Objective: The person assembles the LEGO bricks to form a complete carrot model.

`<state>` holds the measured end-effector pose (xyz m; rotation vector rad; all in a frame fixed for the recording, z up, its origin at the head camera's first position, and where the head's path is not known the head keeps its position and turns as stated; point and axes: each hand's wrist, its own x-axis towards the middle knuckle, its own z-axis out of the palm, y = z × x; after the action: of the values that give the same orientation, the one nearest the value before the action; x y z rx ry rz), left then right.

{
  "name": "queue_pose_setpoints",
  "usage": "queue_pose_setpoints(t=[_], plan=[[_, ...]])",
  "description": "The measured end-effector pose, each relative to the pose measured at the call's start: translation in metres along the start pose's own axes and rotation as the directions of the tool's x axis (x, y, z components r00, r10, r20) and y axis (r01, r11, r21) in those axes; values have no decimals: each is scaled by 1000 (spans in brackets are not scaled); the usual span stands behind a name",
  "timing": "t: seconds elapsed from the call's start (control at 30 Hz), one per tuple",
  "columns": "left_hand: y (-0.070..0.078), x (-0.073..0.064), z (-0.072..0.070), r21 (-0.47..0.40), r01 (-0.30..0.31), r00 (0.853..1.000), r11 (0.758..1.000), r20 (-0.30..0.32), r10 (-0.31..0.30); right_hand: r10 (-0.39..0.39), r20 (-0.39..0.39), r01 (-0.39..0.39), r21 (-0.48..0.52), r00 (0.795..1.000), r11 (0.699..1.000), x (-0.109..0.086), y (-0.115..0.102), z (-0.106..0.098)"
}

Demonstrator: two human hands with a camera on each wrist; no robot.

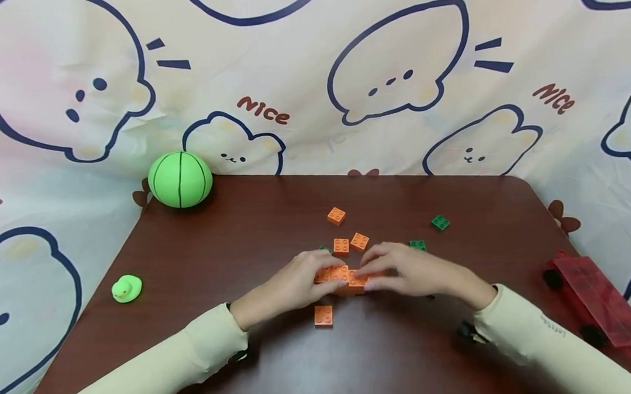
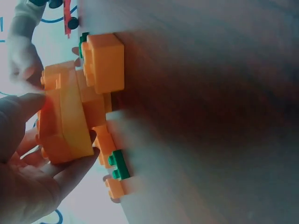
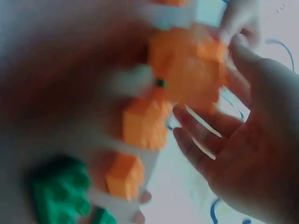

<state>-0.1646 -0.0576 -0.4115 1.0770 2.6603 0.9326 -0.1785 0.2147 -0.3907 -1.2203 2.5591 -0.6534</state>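
Note:
Joined orange building bricks (image 1: 340,274) lie between the two hands, low over the table's middle. My left hand (image 1: 302,284) grips their left end; in the left wrist view its thumb and fingers span an orange brick (image 2: 77,123). My right hand (image 1: 410,270) holds the right end, and the blurred right wrist view shows its thumb and fingers around the joined bricks (image 3: 189,70). Just in front of the hands sits a loose orange brick (image 1: 323,316). Behind them are several more, including one orange brick (image 1: 336,216). Fingers hide part of the joined bricks.
Green bricks (image 1: 440,222) lie behind the right hand, one partly hidden behind the left. A green ball (image 1: 180,179) stands at the back left corner, a green rubber duck (image 1: 126,289) at the left edge. At the right edge is a red toy vehicle (image 1: 600,299).

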Motion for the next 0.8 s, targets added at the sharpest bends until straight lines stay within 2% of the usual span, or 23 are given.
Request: queue_pose_setpoints(t=[0.13, 0.2, 0.37, 0.6, 0.7, 0.8], plan=[[-1, 3, -2, -11, -20, 1000, 1000, 2, 21, 62, -73, -63, -19, 995, 998, 2, 13, -19], [-1, 4, -3, -12, -14, 1000, 1000, 17, 14, 112, -94, -119, -75, 989, 990, 2, 20, -22], [-2, 3, -5, -6, -6, 999, 1000, 38, 6, 154, -72, -163, -154, 985, 975, 5, 30, -9], [-3, 3, -7, -20, 10, 998, 1000, 63, -9, 182, -76, -194, -211, 980, 958, 11, 30, 9], [-3, 4, -7, -24, 8, 998, 1000, 62, -6, 136, -150, -164, -200, 979, 966, 10, 32, 8], [-3, 5, -6, -24, -3, 998, 1000, 57, 5, 81, -281, -127, -149, 956, 981, 6, 32, -1]])
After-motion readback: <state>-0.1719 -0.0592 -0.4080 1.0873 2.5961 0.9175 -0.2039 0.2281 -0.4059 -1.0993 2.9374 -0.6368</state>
